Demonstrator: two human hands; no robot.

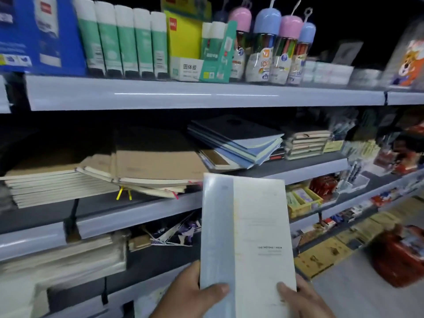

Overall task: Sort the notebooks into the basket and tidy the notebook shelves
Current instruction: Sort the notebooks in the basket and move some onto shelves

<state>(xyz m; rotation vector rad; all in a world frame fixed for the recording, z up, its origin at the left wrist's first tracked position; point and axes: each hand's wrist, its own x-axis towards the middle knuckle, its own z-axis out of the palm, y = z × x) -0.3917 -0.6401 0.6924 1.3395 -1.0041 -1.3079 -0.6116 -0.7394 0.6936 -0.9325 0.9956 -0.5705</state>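
A pale notebook [247, 237] with a grey-blue spine strip stands upright in front of the shelves, held at its lower end by both hands. My left hand [190, 294] grips its left edge with the thumb across the cover. My right hand [305, 299] holds the right edge, thumb on the cover. Behind it, the middle shelf [137, 216] carries a messy pile of brown kraft notebooks [151, 166], a cream stack [50, 187] at the left, fanned blue notebooks [241, 143] and small banded notebooks [305, 143]. A red basket [399, 255] sits on the floor at the right.
The top shelf [183, 92] holds glue sticks [121, 40], a blue box [39, 33] and capsule-topped pencil tubes [270, 42]. Lower shelves hold white paper packs [62, 262] and small packaged goods [302, 200]. Yellow-brown flat items [325, 253] lie near the pale floor at right.
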